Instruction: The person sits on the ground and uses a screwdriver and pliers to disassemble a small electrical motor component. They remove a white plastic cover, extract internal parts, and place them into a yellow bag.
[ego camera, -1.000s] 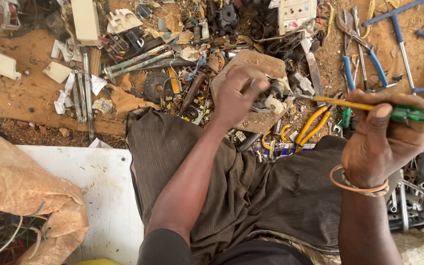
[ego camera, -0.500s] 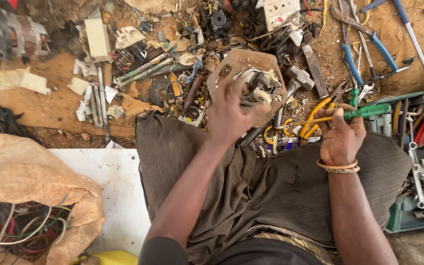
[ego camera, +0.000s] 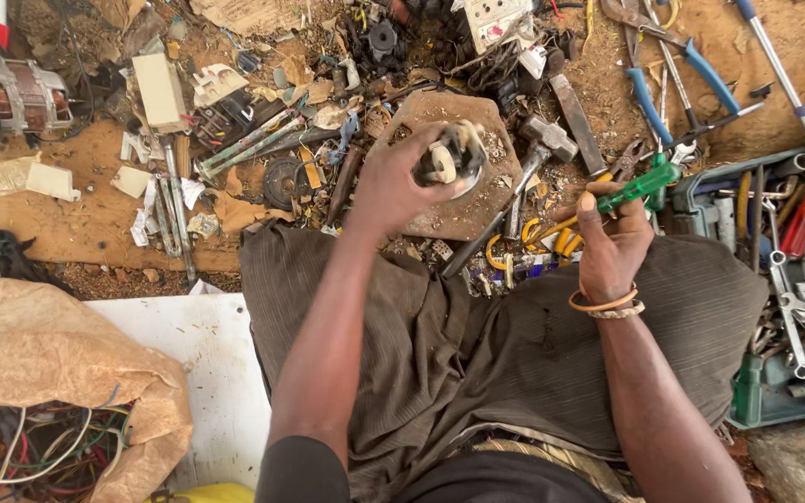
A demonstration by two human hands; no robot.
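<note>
My left hand [ego camera: 393,182] grips a small round metal part with a white disc [ego camera: 449,160], held just above a flat stone slab [ego camera: 477,200]. My right hand [ego camera: 612,244] is closed around a screwdriver with a green handle [ego camera: 640,186], its yellow shaft running down to the left toward the slab. A hammer [ego camera: 538,149] lies beside the slab between the two hands. Both forearms reach forward over my lap, which is covered by brown cloth [ego camera: 477,345].
Scrap parts and metal strips [ego camera: 235,140] litter the ground at the back. Blue-handled pliers [ego camera: 673,84], spanners [ego camera: 798,298] and a green toolbox [ego camera: 775,391] lie right. An electric motor [ego camera: 20,93] sits far left, a sack of wires [ego camera: 39,419] and a white board [ego camera: 207,373] lower left.
My right hand has lowered and swung the green screwdriver from far right toward the slab. My left hand has turned and lifted the round part, so its white disc now shows.
</note>
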